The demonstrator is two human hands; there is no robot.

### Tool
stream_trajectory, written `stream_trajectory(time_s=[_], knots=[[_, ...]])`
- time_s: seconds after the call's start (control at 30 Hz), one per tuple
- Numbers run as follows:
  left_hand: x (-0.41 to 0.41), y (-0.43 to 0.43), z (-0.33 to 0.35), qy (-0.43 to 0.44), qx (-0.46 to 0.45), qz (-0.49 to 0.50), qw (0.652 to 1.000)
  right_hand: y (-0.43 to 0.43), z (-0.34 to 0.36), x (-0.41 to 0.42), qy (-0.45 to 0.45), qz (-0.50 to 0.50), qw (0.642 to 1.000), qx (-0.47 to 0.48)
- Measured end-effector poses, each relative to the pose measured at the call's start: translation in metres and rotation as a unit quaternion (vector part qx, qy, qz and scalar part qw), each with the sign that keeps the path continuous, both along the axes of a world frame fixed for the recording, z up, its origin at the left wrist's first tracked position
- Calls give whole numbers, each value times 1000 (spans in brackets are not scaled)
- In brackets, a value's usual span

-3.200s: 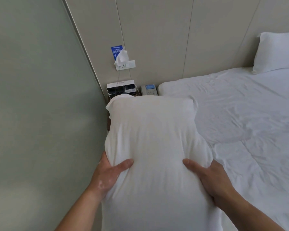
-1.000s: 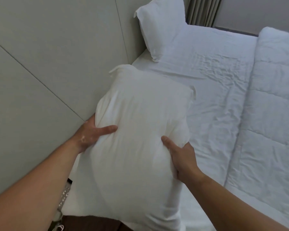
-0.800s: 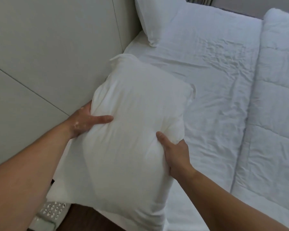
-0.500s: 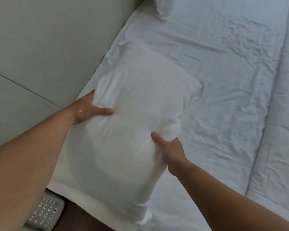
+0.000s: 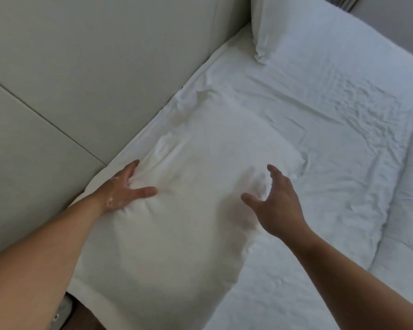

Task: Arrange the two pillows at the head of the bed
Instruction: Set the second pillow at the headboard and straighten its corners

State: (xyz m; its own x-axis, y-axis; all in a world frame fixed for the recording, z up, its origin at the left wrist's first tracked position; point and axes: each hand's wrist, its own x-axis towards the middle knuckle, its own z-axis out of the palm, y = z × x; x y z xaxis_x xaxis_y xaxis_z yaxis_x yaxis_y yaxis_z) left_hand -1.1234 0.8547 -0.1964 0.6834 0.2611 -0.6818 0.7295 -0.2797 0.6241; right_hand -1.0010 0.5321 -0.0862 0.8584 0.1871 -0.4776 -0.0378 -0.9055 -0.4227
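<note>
A white pillow lies flat on the white bed sheet, close along the padded headboard. My left hand rests on the pillow's headboard side, fingers spread and pressing into the fabric. My right hand hovers just above the pillow's other side, fingers apart and holding nothing. A second white pillow leans against the headboard farther along, at the top of the view.
The beige padded headboard fills the left side. A folded white duvet lies along the right edge. A dark brown nightstand with a pale phone shows at the bottom left, under my left forearm.
The pillow has come down from the air onto the sheet by the headboard. My right hand has let go and lifted off; my left hand has opened and lies on it.
</note>
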Motion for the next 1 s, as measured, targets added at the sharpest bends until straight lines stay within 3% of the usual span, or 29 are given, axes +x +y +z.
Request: stream_trajectory(time_s=[0.07,0.17,0.33,0.5,0.57,0.67,0.9,1.0], knots=[[-13,3,-1,8,-16,17,1000,36,5,33,-48,126,991,1],[-33,8,-11,20,-33,38,999,101,-4,82,-88,316,944,-33],[-56,21,-31,37,-53,36,997,196,-26,129,-3,492,859,-144],[-89,38,-53,71,-82,20,994,255,-54,143,33,567,770,-292],[-106,41,-57,71,-95,29,993,259,-70,147,45,577,749,-321],[-123,40,-61,74,-81,46,993,258,-89,143,64,584,730,-350],[-123,21,-42,53,-32,66,996,244,-94,119,-15,599,698,-392],[-130,14,-27,51,-8,66,997,233,-73,120,-52,611,708,-351]])
